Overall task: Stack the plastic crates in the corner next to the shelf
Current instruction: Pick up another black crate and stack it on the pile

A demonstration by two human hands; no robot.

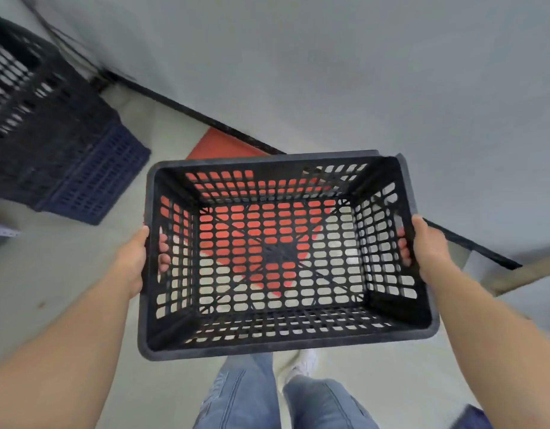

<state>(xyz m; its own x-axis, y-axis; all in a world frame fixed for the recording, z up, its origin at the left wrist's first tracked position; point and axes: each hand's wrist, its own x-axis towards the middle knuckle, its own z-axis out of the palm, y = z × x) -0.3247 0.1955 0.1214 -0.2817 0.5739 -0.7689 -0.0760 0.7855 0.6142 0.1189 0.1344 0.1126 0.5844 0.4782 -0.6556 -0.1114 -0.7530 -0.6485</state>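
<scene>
the person is carrying an empty black perforated plastic crate [279, 255] at about waist height, open side up, its long axis running left to right across the body. the left hand [134, 258] is gripping the crate's left short wall, with its fingers [163, 246] curling through the handle slot and showing inside. the right hand [428, 249] is gripping the right short wall the same way, fingertips hooking through that wall's slot, so both hands are clamped on the crate and sharing its weight evenly.

the relation that matters is where the stack [50, 128] is sitting: a black slotted crate nested in a dark blue slotted crate [103, 178] is standing on the pale floor [81, 274] by the grey wall [360, 72], well off to the front left of the carried crate. the left hand is the nearer one to it. below the held crate, an orange floor patch [218, 147] is showing through the mesh.

judging from this, the crate is probably needing to swing left and rise above the stack's rim before being lowered in, with its long axis turned to match the stack's.
</scene>
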